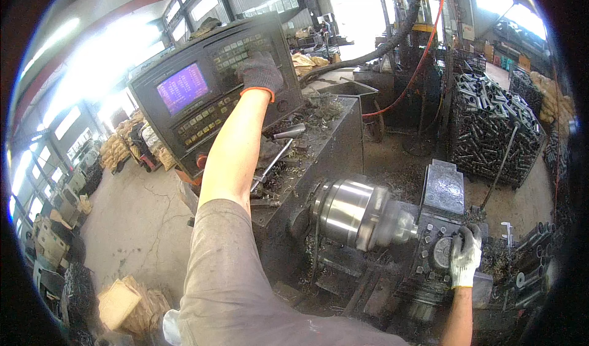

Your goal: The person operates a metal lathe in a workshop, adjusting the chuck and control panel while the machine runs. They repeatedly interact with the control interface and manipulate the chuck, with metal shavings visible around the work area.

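My left hand (261, 74), in a dark knit glove with an orange cuff, is raised against the keys of a lathe's control panel (218, 122). Its fingers are hidden behind the back of the hand. The panel has a lit purple-blue screen (183, 88). At the right, my right hand (466, 257), in a pale, grey-stained glove, rests at the edge of the square tool post (440, 252), fingers stretched out. Between the two arms sits the shiny metal chuck (350, 214); its right-hand end is blurred, as if turning.
Metal chips and a T-handled wrench (270, 162) lie on the machine's top (325, 119). A large bin of short metal tubes (497, 125) stands at the right, with a long rod leaning on it. Stacked sacks (126, 140) and cardboard (119, 303) are at the left.
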A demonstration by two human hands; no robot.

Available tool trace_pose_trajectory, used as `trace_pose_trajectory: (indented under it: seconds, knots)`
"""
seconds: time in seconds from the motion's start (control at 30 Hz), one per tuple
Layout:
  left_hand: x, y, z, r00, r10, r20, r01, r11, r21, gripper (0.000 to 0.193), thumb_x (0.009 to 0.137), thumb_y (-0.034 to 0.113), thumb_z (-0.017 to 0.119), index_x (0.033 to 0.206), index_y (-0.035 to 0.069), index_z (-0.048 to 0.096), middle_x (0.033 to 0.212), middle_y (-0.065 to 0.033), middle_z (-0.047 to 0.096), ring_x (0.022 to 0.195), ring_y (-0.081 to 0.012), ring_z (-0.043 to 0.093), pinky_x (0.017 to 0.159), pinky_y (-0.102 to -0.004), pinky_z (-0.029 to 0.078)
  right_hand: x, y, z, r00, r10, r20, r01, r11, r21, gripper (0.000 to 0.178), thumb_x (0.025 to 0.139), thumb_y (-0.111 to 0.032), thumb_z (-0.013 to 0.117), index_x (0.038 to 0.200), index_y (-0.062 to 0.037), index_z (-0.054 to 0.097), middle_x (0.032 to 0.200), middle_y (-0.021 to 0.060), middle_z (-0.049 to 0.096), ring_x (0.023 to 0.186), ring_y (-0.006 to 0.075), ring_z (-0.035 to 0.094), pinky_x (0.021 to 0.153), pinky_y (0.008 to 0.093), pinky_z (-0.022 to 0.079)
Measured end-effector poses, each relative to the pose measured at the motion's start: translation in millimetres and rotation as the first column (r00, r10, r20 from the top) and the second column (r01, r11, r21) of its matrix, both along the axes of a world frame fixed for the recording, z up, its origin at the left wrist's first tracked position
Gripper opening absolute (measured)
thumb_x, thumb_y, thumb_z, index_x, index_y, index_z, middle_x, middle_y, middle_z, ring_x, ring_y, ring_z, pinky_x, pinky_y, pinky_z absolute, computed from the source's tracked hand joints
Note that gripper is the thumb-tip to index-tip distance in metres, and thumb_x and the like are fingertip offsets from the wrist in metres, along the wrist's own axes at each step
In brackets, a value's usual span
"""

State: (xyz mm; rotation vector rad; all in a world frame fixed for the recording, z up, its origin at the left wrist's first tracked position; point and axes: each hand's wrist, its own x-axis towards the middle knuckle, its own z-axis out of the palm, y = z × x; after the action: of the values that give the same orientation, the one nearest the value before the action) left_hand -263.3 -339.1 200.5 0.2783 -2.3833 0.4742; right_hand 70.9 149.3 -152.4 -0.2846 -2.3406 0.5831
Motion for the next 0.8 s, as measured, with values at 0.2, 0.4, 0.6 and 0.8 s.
trace_pose_trajectory:
  seconds: [0.2,0.4,0.6,0.8]
  knots:
    - [11,6,5,0.999,-0.001,0.04,0.001,1.0,0.007,0.058,0.092,0.029,0.067,0.143,0.002,0.058,0.16,-0.0272,0.044,0.119,-0.0461,0.069,0.082,-0.0651,0.059,1,-3,2,1.0,-0.019,0.004,0.019,1.0,0.01,0.027,0.097,-0.015,0.07,0.122,-0.005,0.072,0.141,0.0238,0.063,0.127,0.041,0.063,0.109,0.0464,0.052]
    - [13,6,-2,1.0,0.002,0.009,-0.002,0.999,0.04,0.054,0.093,0.03,0.065,0.14,0.003,0.06,0.155,-0.0248,0.05,0.117,-0.0464,0.07,0.082,-0.0661,0.057,1,-3,1,1.0,-0.013,-0.02,0.013,1.0,0.01,0.027,0.097,-0.014,0.07,0.122,-0.005,0.072,0.141,0.024,0.063,0.127,0.0409,0.064,0.109,0.0462,0.052]
    - [4,-10,7,0.998,-0.049,0.049,0.044,0.993,0.111,0.065,0.099,0.045,0.061,0.152,0.01,0.052,0.17,-0.016,0.035,0.133,-0.0397,0.063,0.094,-0.0627,0.056,2,-1,-1,1.0,-0.008,-0.025,0.009,1.0,0.019,0.026,0.097,-0.014,0.07,0.121,-0.0047,0.072,0.14,0.0242,0.063,0.124,0.0407,0.065,0.107,0.0462,0.053]
    - [16,11,-15,0.995,-0.018,0.097,0.011,0.997,0.072,0.064,0.098,0.044,0.061,0.151,0.009,0.052,0.17,-0.0157,0.035,0.132,-0.0393,0.064,0.095,-0.064,0.055,0,-4,-1,0.998,-0.032,-0.051,0.034,0.999,0.032,0.025,0.096,-0.014,0.07,0.119,-0.0044,0.073,0.14,0.0244,0.063,0.123,0.0407,0.065,0.106,0.0468,0.053]
